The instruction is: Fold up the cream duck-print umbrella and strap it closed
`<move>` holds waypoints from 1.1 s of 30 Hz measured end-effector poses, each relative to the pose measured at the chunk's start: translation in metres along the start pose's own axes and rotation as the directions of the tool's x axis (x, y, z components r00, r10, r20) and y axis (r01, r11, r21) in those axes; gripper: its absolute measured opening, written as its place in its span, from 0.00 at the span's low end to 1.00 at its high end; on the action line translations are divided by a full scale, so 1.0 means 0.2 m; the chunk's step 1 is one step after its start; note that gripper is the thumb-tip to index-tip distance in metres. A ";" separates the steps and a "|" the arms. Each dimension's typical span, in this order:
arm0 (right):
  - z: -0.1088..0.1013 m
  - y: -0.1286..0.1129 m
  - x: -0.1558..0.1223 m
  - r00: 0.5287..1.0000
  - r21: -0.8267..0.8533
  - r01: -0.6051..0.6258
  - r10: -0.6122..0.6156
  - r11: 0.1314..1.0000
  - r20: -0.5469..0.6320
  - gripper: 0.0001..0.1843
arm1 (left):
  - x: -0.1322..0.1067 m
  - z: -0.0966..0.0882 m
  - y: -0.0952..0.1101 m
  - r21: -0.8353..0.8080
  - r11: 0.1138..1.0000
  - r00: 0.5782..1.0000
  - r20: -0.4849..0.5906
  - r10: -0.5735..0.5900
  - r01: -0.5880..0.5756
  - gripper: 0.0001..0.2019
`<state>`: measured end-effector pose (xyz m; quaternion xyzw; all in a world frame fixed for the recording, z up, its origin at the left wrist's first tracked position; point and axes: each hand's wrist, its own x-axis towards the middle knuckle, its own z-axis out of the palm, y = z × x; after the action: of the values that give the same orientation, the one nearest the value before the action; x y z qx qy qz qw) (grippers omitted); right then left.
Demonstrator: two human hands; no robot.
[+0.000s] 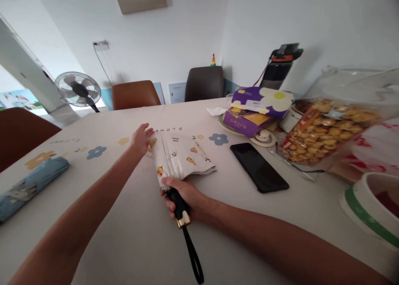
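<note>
A folded white umbrella (pixel 182 156) with small cartoon prints lies on the table, its loose canopy fanned out to the right. My right hand (pixel 182 197) is closed round its black handle, whose wrist strap (pixel 193 256) trails toward me. My left hand (pixel 141 138) reaches forward with fingers spread and touches the umbrella's far tip.
The table wears a pale flower-print cloth (pixel 124 218). A black phone (pixel 258 166) lies right of the umbrella. Purple boxes (pixel 252 110), a clear snack container (pixel 330 127) and a green-rimmed bowl (pixel 370 210) crowd the right. A blue folded umbrella (pixel 29 187) lies left. Chairs and a fan stand behind.
</note>
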<state>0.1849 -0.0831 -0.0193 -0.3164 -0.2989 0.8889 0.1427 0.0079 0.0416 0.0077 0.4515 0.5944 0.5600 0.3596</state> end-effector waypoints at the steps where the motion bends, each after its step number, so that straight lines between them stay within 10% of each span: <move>1: -0.01 0.00 0.01 1.000 0.029 -0.018 0.018 0.999 0.010 0.16 | 0.02 0.02 0.02 0.030 0.998 0.998 -0.050 0.050 -0.048 0.22; 3: -0.02 -0.01 0.02 0.998 0.055 -0.053 0.051 0.997 0.032 0.17 | 0.01 0.09 0.07 0.073 0.987 0.990 -0.005 0.143 -0.142 0.24; 5: -0.03 -0.01 0.02 0.997 0.052 -0.062 0.060 0.997 0.051 0.18 | -0.05 0.19 0.11 0.169 0.940 0.932 0.266 0.247 -0.297 0.21; 10: -0.03 -0.01 0.01 0.999 0.023 -0.012 0.011 1.000 0.043 0.17 | -0.24 0.47 0.13 0.303 0.530 0.430 0.893 0.131 -0.792 0.14; 13: -0.03 -0.01 0.01 1.000 0.012 -0.006 0.006 1.000 0.024 0.14 | -0.27 0.57 0.08 0.274 0.356 0.327 0.940 0.099 -0.894 0.13; 21: -0.05 0.01 0.03 0.997 0.049 0.001 -0.005 0.999 0.080 0.12 | -0.30 0.55 0.05 0.380 0.329 0.473 0.837 0.275 -0.864 0.09; 27: -0.04 -0.01 0.03 0.996 0.051 -0.044 0.040 0.998 0.078 0.10 | -0.33 0.44 0.16 0.379 0.617 0.711 0.514 0.480 -0.690 0.09; 33: -0.03 -0.02 0.01 0.997 0.043 -0.053 0.050 0.998 0.054 0.11 | -0.32 0.17 0.25 0.025 0.799 0.773 0.275 0.572 -0.600 0.09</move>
<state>0.1870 -0.0774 -0.0212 -0.2970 -0.2747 0.9068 0.1187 0.0670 -0.0096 0.0485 0.7014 0.4032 0.5474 0.2142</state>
